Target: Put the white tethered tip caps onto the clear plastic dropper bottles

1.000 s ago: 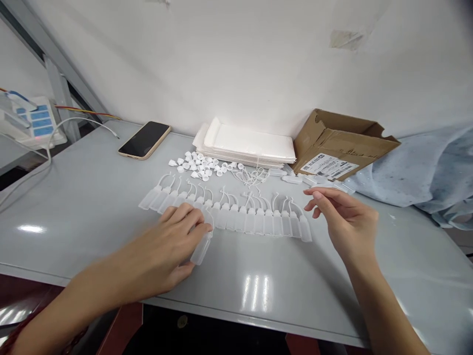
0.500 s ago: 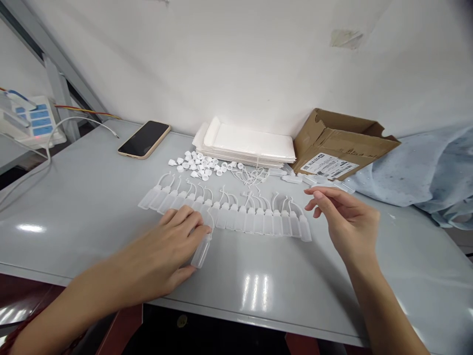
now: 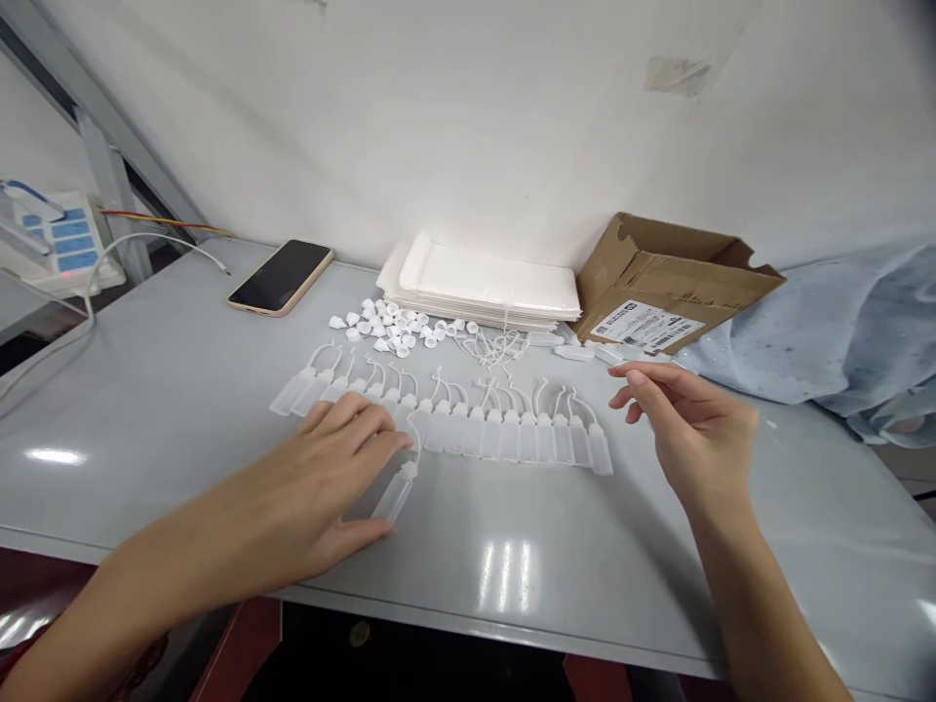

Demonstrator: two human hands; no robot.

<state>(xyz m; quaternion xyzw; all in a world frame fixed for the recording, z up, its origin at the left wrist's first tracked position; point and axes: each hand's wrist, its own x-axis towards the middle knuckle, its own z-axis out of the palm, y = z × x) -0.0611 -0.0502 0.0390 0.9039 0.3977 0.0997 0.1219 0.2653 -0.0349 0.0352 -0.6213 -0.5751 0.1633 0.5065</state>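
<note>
My left hand is low over the table, thumb and fingers apart around a single translucent plastic dropper bottle with a thin curved tube on top. That bottle lies tilted, its lower end near my thumb tip. Just beyond stretches a row of similar bottles, side by side with their tubes pointing away from me; my left fingers cover part of it. Off the row's right end, my right hand hovers with loosely curled fingers and nothing visible in them.
Small white caps lie in a heap behind the row, beside loose thin tubes. Farther back are stacked white envelopes, a cardboard box and a phone. Pale blue cloth covers the right rear; a power strip sits left.
My left fingers have loosened from the single bottle and drawn slightly left, leaving it lying on the table. My right hand has barely moved. The view has shifted a little.
</note>
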